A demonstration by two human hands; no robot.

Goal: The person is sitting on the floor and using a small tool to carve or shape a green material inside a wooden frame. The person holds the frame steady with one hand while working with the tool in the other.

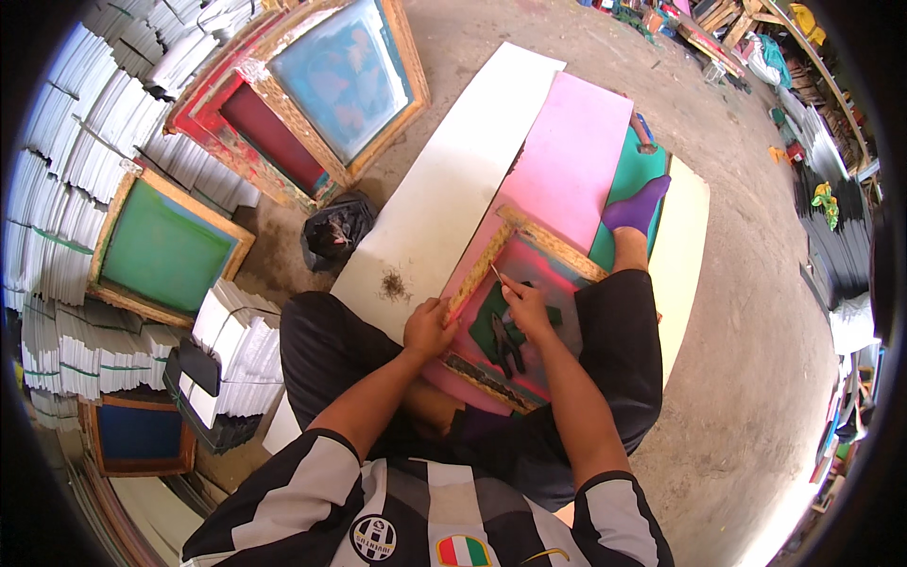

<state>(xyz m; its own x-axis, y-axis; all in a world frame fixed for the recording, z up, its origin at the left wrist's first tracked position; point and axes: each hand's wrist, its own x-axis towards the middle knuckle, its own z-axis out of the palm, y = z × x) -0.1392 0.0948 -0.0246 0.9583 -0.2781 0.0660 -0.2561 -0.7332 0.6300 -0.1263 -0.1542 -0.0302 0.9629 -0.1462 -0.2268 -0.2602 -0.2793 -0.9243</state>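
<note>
A wooden screen frame (557, 250) rests tilted across my lap, pink-stained along its inner edges. My left hand (430, 326) is closed around its left bar. Above the frame, my right hand (525, 307) pinches a thin, pale pointed tool (496, 273), whose exact kind is too small to make out. Its tip points at the inner side of the left bar; whether it touches the wood I cannot tell. Within the frame lie black-handled pliers (508, 348) and a dark green piece (486, 326), partly covered by my right hand and the pliers.
A heap of small dark bits (395, 284) lies on the white board (472, 142), beside a pink board (573, 123). A hammer (645, 134) rests past my purple-socked foot (638, 206). Leftward are a black bag (338, 230), other screen frames (416, 71) and stacked white sheets (80, 104).
</note>
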